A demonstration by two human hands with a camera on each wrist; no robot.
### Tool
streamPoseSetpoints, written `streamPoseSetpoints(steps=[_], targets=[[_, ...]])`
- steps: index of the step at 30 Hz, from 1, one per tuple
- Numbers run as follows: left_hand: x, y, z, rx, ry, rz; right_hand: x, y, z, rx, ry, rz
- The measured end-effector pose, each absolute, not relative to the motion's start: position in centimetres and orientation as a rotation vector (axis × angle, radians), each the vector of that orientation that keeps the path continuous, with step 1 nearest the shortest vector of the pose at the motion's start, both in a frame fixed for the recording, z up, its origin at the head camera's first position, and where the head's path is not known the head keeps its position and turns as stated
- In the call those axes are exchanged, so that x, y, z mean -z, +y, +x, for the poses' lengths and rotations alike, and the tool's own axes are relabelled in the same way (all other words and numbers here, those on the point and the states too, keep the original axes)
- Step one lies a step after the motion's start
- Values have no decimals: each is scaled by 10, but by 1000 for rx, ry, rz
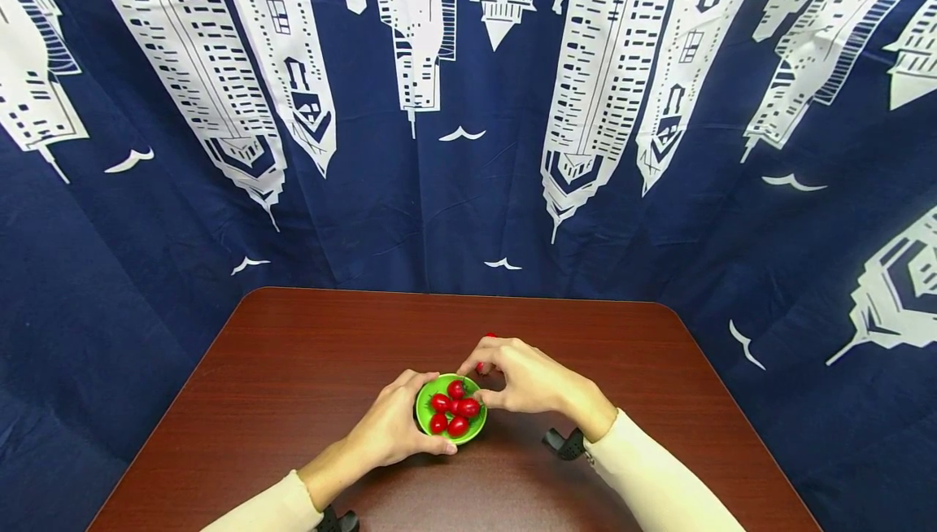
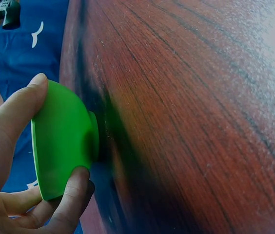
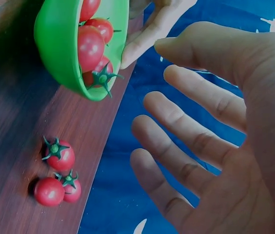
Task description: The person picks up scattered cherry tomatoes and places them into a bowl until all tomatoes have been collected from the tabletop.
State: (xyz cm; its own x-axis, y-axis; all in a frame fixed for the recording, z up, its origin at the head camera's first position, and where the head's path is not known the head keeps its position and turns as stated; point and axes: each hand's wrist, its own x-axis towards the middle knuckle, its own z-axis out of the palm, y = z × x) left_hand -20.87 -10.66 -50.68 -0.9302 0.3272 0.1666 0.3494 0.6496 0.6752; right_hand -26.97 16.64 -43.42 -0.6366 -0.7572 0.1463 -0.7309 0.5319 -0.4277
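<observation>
My left hand (image 1: 398, 422) holds a green bowl (image 1: 424, 412) by its side, thumb on the near rim and fingers round the far side. In the left wrist view the bowl (image 2: 62, 139) shows its outer wall and foot, close over the tabletop. Several red cherry tomatoes (image 1: 468, 407) with green stems lie in it. My right hand (image 1: 523, 377) is just right of the rim, its fingers spread and holding nothing. Three loose cherry tomatoes (image 3: 49, 191) lie together on the table, mostly hidden behind the right hand in the head view.
The brown wooden table (image 1: 329, 337) has rounded far corners. Behind and beside it hangs a dark blue cloth (image 1: 381, 215) printed with white buildings and birds. A dark wrist strap (image 1: 564, 443) shows beneath the right sleeve.
</observation>
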Motion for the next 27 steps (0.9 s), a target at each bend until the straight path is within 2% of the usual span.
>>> streamPoseSetpoints(steps=[27], targets=[[508,-107,-209,1158,-2820,-569,460,195,-304,887,2792,-1248]])
